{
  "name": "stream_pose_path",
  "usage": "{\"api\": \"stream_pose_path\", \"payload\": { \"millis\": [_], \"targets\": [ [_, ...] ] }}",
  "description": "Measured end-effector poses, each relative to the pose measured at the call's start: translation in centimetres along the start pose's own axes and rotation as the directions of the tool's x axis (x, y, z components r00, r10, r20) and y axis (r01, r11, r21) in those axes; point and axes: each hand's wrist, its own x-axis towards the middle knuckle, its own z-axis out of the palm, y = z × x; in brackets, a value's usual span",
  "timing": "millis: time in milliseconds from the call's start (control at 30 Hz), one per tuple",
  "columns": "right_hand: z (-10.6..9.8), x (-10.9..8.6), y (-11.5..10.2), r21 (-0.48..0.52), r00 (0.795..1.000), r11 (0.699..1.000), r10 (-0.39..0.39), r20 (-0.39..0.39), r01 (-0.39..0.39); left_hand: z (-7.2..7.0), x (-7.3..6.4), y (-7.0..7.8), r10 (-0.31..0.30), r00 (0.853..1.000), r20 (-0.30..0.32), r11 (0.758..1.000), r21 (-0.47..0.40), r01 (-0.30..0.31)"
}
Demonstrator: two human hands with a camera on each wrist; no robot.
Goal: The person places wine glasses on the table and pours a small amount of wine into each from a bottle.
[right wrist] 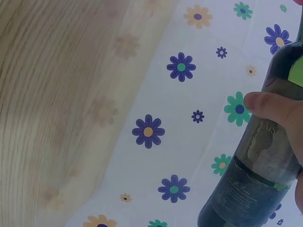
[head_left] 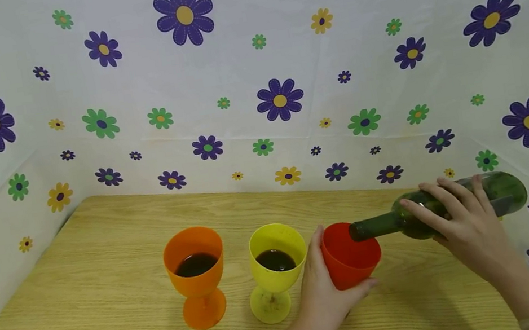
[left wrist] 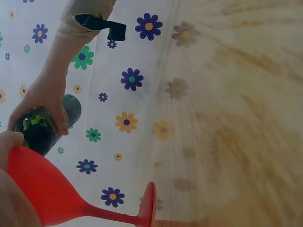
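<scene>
My left hand (head_left: 321,287) grips the bowl of a red goblet (head_left: 352,257), whose stem and foot show in the left wrist view, the foot down at the table. Around the body of a green glass wine bottle (head_left: 413,214) curl the fingers of my right hand (head_left: 471,228). The bottle lies nearly level, its mouth over the red goblet's rim. No dark liquid shows in the part of the red bowl that I see. A worn label faces the right wrist camera.
To the left stand a yellow goblet (head_left: 278,260) and an orange goblet (head_left: 198,277), each with dark liquid inside. They rest on a wood-grain table (head_left: 107,280). A white cloth with flowers (head_left: 229,67) hangs behind and at both sides.
</scene>
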Motion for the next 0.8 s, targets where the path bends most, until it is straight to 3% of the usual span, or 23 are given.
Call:
{"api": "stream_pose_path", "payload": {
  "millis": [533,800],
  "targets": [
    [-2.3,1.5,-0.4,-0.035,0.996,0.998,-0.06,-0.062,0.058,0.0,0.1,-0.2,0.031,1.0,-0.001,1.0,-0.005,-0.031],
    [-3.4,2.3,-0.5,-0.064,0.992,0.993,-0.101,-0.069,0.097,-0.2,0.2,-0.1,0.012,1.0,0.006,1.0,-0.011,-0.012]
  ]
}}
